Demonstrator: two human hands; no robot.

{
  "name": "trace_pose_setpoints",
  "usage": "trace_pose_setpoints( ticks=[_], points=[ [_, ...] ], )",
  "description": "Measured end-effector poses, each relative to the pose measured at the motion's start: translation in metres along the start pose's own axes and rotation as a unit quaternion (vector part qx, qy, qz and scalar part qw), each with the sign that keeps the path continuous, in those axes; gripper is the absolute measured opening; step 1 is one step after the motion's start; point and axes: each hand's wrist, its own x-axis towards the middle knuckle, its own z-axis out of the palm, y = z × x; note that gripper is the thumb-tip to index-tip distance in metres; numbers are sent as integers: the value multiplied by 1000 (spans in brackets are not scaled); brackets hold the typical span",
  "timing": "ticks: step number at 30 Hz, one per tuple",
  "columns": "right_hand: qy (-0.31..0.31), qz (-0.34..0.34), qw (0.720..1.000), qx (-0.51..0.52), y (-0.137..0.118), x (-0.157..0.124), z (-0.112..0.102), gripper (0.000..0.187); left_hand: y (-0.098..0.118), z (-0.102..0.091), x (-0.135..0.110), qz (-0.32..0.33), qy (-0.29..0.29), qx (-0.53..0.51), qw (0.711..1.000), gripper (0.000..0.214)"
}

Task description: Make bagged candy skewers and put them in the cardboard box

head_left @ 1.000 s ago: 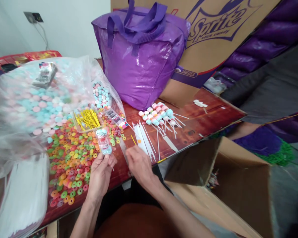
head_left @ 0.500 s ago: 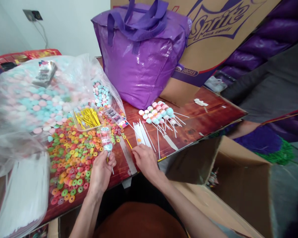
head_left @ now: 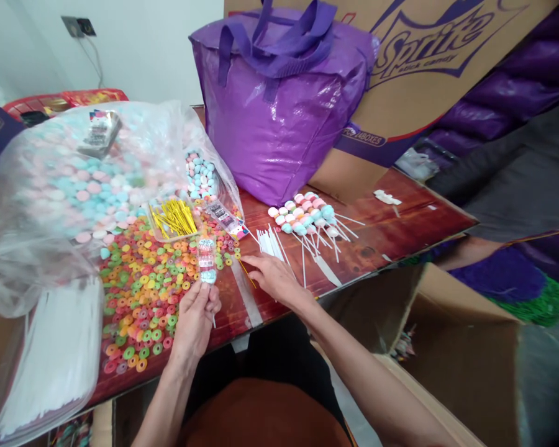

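Note:
My left hand is closed around the stick of a candy skewer, held upright, its sweets inside a clear printed wrapper. To the right, my right hand reaches over the table with its fingers stretched out and apart. A yellow twist tie lies at its fingertips; whether they touch it is hard to tell. Just beyond that hand are loose white sticks. Several marshmallow skewers lie in a pile farther off. Ring-shaped gummies cover the table left of my left hand.
A clear box of yellow twist ties stands beside a printed packet. Behind are a big bag of marshmallows and a purple bag. White sticks fill a bag at left. An open carton sits below the table's right edge.
My right hand's fingers have straightened and spread beside the yellow twist tie, which now slants down from the fingertips. My left hand still holds the wrapped skewer. The whole view has shifted slightly.

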Motion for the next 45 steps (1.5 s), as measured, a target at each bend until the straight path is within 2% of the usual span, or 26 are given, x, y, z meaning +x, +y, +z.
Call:
trace_pose_setpoints(
  ticks=[3,8,12,17,24,30,36,38,39,40,42,44,45],
  points=[
    [-11,-19,1000,0,1,3,-2,54,-2,0,0,-6,-3,-7,1000,29],
    [-37,-23,999,-16,1,7,-4,51,-5,2,-1,-8,-9,-10,1000,29],
    [-36,-18,999,-16,1,10,-5,55,-7,1,-2,-13,-14,-15,1000,28],
    [-39,-8,999,-12,-2,10,-9,51,-9,2,-4,-15,-27,-13,999,28],
    [-48,-32,998,-19,-1,13,-8,53,-12,3,-4,-12,-29,-4,999,27],
    [-19,-33,999,1,-1,15,-9,35,-13,1,-5,12,-21,-10,1000,27],
    [36,-30,991,124,7,9,-7,12,-6,5,-2,49,0,22,999,30],
    [58,-12,973,225,8,2,-7,13,-4,6,2,60,9,28,998,31],
    [61,1,954,292,7,-2,-7,13,-3,6,4,62,12,28,998,32],
    [59,15,929,365,4,-7,-6,14,-2,6,6,62,13,30,998,33],
    [47,39,861,504,-8,-18,0,17,-4,7,9,59,15,41,997,32],
    [50,60,795,602,-26,-26,11,21,-8,9,9,69,18,64,995,29],
    [64,71,772,628,-36,-29,18,23,-10,10,9,80,21,79,994,27]
  ],
)
